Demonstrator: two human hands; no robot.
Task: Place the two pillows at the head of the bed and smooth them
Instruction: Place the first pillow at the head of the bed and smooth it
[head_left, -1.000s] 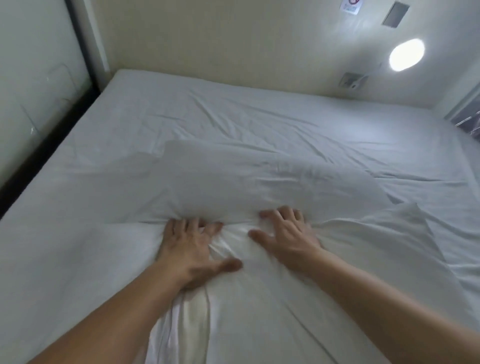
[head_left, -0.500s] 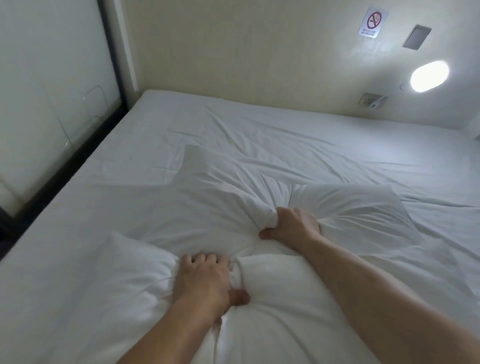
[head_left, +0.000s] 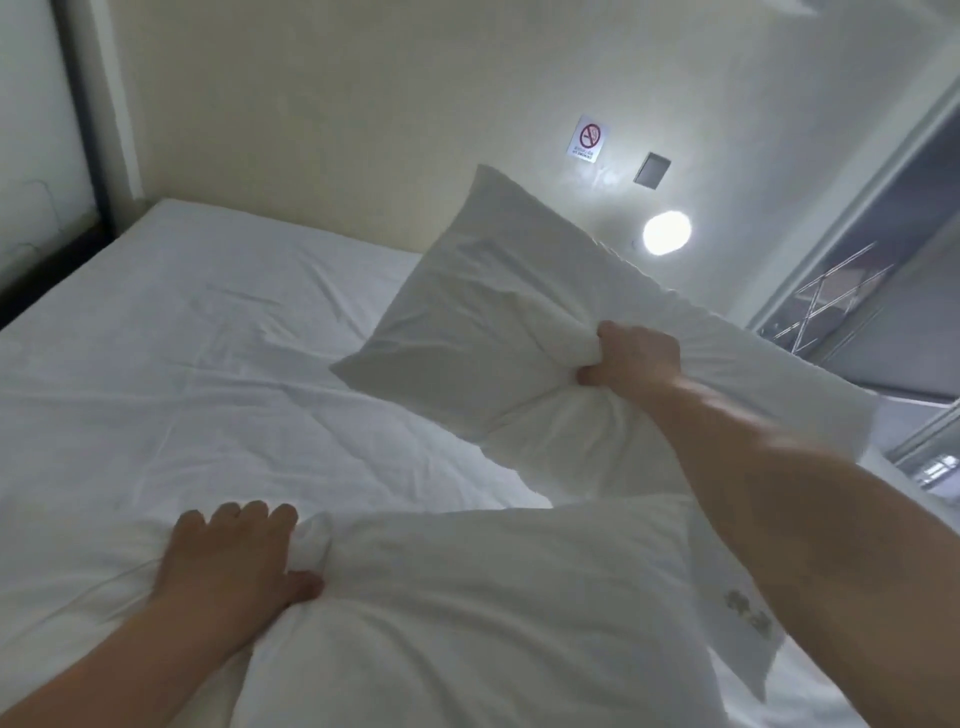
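Note:
Two white pillows are in the head view. The far pillow (head_left: 483, 312) hangs tilted in the air above the bed, one corner pointing up at the wall. My right hand (head_left: 634, 361) is clenched on a bunch of its fabric near the middle. The near pillow (head_left: 467, 613) lies on the white sheet (head_left: 197, 374) close to me. My left hand (head_left: 234, 556) grips its bunched left end, thumb pressed into the fabric. My right forearm crosses over the near pillow's right side.
A cream wall (head_left: 337, 130) runs along the far edge of the bed, with a no-smoking sign (head_left: 588, 138), a grey plate (head_left: 652, 169) and a lit round lamp (head_left: 666, 232). A dark-framed panel (head_left: 52, 130) borders the left side. A metal-framed opening (head_left: 883, 291) stands at right.
My right hand has lifted the far pillow off the bed, up and toward the right. My left hand keeps its grip on the near pillow. The camera has tilted upward.

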